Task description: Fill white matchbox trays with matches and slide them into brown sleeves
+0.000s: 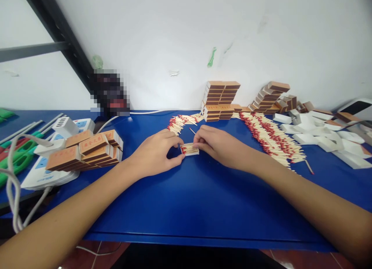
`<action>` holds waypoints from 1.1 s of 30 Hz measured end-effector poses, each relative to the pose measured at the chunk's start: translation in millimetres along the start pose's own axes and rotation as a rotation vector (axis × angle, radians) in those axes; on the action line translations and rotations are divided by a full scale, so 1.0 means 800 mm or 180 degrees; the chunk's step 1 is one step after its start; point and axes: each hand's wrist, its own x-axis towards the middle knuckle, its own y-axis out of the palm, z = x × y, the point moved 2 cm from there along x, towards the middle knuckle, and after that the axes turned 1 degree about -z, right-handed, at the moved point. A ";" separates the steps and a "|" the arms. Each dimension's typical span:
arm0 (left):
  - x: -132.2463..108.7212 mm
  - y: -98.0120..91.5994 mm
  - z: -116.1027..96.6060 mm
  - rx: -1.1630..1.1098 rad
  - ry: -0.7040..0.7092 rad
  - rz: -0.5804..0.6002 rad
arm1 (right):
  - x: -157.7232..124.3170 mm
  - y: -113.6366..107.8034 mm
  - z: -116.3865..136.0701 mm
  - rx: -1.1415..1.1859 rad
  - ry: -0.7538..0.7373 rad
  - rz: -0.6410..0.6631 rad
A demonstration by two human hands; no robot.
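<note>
A small white matchbox tray (190, 153) lies on the blue table, filled with red-headed matches (189, 148) whose heads point left. My left hand (157, 151) grips the tray's left end between thumb and forefinger. At the other end, my right hand (213, 145) is closed in a pinch on the plain ends of the matches; its fingertips partly cover that end. A single match (192, 130) shows just behind my right fingers; whether they touch it I cannot tell. Beyond my left hand is a small heap of loose matches (178, 124).
Matchboxes stand in a tall stack (221, 100) by the wall, with a leaning stack (269, 96) beside it. Rows of matches (270, 139) and white trays (322, 131) spread rightward. At left, more matchboxes (90, 149) rest by a power strip (48, 178), cables and green-handled scissors (20, 160).
</note>
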 end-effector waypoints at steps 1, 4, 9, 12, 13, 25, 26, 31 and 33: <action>0.000 0.000 0.000 0.0007 0.0003 -0.0006 | -0.001 0.003 0.002 0.0010 -0.0045 0.0042; 0.001 -0.001 0.001 0.0010 0.0032 -0.0022 | 0.002 0.006 -0.002 0.0028 -0.0073 -0.0083; 0.001 -0.001 0.002 0.0019 0.0057 -0.0021 | 0.021 0.008 -0.030 -0.0210 0.0590 -0.0801; 0.000 0.000 0.001 0.0028 0.0032 -0.0043 | 0.032 0.015 -0.041 -0.0320 0.0798 -0.0792; 0.000 0.000 0.001 0.0028 0.0023 -0.0046 | 0.034 0.018 -0.043 -0.0362 0.0784 -0.0747; 0.002 0.001 0.001 -0.0007 0.0008 0.0012 | 0.040 0.016 -0.066 -0.0514 0.0636 -0.0911; 0.002 0.001 0.002 -0.0009 0.0005 0.0016 | 0.040 0.016 -0.066 -0.0534 0.0633 -0.0931; 0.002 0.000 0.002 0.0000 0.0026 -0.0017 | 0.036 0.021 -0.065 -0.0655 0.0421 -0.1010; 0.002 -0.001 0.002 0.0016 0.0020 -0.0003 | 0.036 0.022 -0.066 -0.0636 0.0321 -0.0968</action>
